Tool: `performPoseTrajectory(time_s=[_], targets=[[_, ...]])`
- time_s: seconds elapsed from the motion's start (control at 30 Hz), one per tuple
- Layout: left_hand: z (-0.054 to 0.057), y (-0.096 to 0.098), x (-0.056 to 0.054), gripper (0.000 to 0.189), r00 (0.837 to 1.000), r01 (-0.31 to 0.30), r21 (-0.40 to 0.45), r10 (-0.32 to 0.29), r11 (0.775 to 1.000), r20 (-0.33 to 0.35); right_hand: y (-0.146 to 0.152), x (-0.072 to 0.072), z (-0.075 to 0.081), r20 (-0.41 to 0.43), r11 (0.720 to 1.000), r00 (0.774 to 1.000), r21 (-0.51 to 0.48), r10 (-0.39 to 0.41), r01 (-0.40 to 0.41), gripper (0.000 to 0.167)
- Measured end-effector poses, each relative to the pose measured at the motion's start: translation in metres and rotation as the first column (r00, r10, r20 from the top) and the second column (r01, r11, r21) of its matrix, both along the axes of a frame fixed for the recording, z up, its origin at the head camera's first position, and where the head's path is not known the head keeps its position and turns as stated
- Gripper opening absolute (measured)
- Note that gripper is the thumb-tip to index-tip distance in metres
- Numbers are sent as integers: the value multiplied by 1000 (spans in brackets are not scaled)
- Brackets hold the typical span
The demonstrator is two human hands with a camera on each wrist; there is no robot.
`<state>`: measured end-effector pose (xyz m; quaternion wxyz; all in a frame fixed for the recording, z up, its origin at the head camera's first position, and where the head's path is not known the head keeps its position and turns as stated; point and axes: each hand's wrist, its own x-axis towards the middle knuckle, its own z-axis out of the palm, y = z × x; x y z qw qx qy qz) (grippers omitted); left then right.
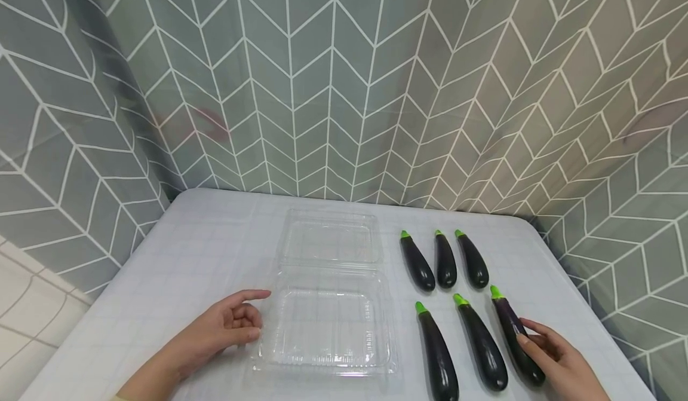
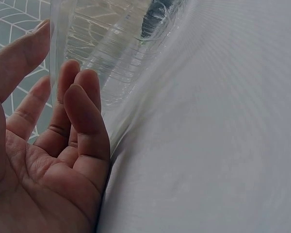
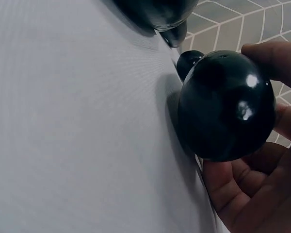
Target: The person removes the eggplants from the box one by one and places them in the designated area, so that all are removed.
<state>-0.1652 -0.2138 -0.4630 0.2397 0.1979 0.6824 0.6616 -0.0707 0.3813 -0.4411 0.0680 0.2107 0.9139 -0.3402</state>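
Note:
My right hand [image 1: 561, 359] holds an eggplant [image 1: 507, 317], dark purple with a bright green stem end, between thumb and fingers at the table's right. The right wrist view shows the round, glossy end of this eggplant [image 3: 225, 107] close up, low against the white cloth. At the left edge of an opened clear plastic clamshell container [image 1: 322, 326] is my left hand [image 1: 223, 326]. Its index finger reaches out while the others bend loosely around nothing. Whether its fingertips touch the container wall [image 2: 106, 53], I cannot tell.
Beside the held eggplant lie two more, a middle one [image 1: 482, 347] and a left one [image 1: 438, 353]. Behind them sits a row of three smaller eggplants [image 1: 445, 260]. The container's lid [image 1: 330, 239] lies folded back toward the patterned curtain [image 1: 312, 90]. White cloth covers the table [image 1: 215, 239].

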Motion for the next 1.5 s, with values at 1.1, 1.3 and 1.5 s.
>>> performPoseTrajectory(time_s=[1.1,1.3,1.5], targets=[[-2,-1,-2,65,1000,2,10,-3,1000,8,0,0,3,37,990,999,143,11,-16,92],[-1,0,-2,65,1000,0,11,0,1000,11,1,0,2,38,992,999,126,10,-15,92],[0,0,-1,64,1000,2,13,-2,1000,19,1,1,0,28,992,1000,126,11,-15,92]])
